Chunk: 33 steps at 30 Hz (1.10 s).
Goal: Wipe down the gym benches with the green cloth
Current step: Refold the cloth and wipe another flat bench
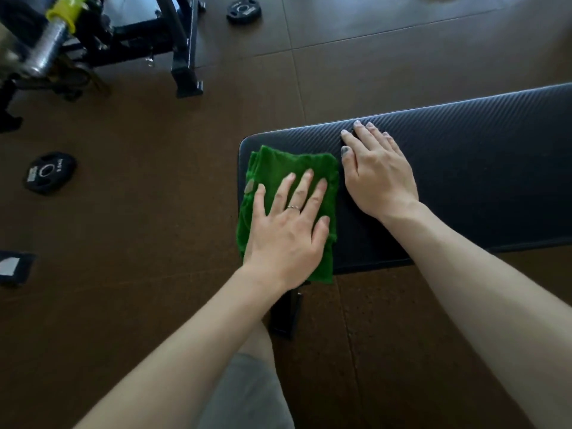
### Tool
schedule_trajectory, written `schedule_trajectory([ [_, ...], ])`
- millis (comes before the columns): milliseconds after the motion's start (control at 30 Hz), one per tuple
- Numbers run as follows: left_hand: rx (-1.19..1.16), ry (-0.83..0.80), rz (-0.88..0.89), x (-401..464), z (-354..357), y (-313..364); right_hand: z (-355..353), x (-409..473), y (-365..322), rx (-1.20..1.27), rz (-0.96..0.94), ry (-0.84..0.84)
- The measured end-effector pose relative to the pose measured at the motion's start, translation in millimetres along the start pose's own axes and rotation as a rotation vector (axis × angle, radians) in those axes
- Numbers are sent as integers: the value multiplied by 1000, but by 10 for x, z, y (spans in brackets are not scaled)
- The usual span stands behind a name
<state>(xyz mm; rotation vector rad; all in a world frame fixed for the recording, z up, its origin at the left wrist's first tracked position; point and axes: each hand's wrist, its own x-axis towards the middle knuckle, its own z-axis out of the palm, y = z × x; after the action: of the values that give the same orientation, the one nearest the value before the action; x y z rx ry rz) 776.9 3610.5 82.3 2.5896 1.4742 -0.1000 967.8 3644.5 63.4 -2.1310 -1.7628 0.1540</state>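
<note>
Wiping in progress at one end of a bench pad. Cloth [278,193], green and folded, lies flat on the near-left corner of the bench [464,168], its lower edge hanging just over the pad's front rim. Left hand [291,230] presses on the cloth with fingers [305,187] straight and spread; a ring [293,207] shows on one of them. Right hand [377,171] rests flat on the bare pad just beside the cloth, fingers straight and close together, holding nothing; it appears to steady the bench. Judged from position alone, the wipe is at the end of the pad, and whether this is its start or finish cannot be told: the textured black surface shows no visible wet or dry boundary. The rest of the pad runs out of view at the right edge, so its length and condition are unknown. Only one bench is seen; any others lie outside the picture. The bench's frame is mostly hidden beneath the pad and forearms. Weight plates [49,172] lie on the floor [154,212], well apart from the bench.
</note>
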Motion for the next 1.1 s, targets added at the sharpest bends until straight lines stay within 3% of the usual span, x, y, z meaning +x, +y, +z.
schedule_trajectory([
  [167,-11,18,76,530,-78,-283,18,17,-31,-7,24,32],
  [367,-64,79,-102,1207,-159,-596,15,25,-35,-7,39,47],
  [700,-730,192,-427,9,76,-525,3,15,-81,-24,35,34],
  [867,-736,228,-378,-638,160,-193,10,17,-75,-45,28,38],
  [1100,-593,149,-488,494,-116,-590,34,39,-63,-52,17,33],
])
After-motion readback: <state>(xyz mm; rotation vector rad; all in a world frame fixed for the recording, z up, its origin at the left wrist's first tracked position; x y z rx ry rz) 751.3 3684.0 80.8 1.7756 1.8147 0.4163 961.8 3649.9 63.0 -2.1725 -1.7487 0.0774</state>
